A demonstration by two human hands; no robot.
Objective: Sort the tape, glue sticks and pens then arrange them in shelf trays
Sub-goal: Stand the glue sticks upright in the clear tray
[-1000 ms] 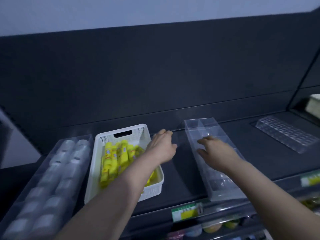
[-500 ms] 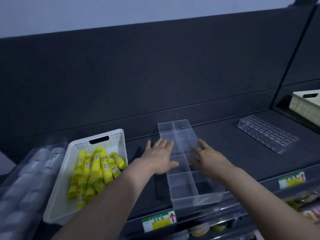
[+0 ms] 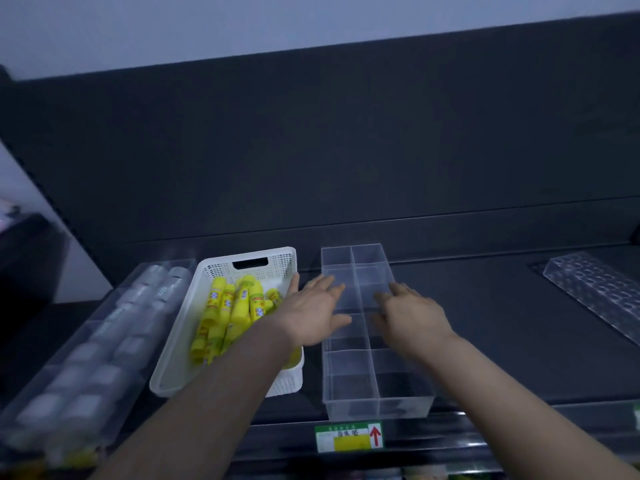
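A clear divided tray (image 3: 377, 393) lies lengthwise on the dark shelf, and every compartment I can see into holds nothing. My left hand (image 3: 311, 313) lies flat with straight fingers against the tray's left wall. On the right side of the tray, my right hand (image 3: 412, 317) rests on its rim with the fingers spread. Several yellow glue sticks (image 3: 228, 313) fill a white perforated basket (image 3: 173, 372) to the left, touching the clear tray. Further left, a long clear tray (image 3: 145, 271) holds rolls of tape (image 3: 83, 375).
A clear holed rack (image 3: 595, 292) lies on the shelf at the right. A green and yellow price label (image 3: 349, 438) with a red arrow sits on the shelf's front edge below the divided tray. The dark back panel rises behind everything.
The divided tray has ended up beside the white basket, closer than before. Both hands stay on its sides. My view has swung right again, so the basket and tape tray show more fully.
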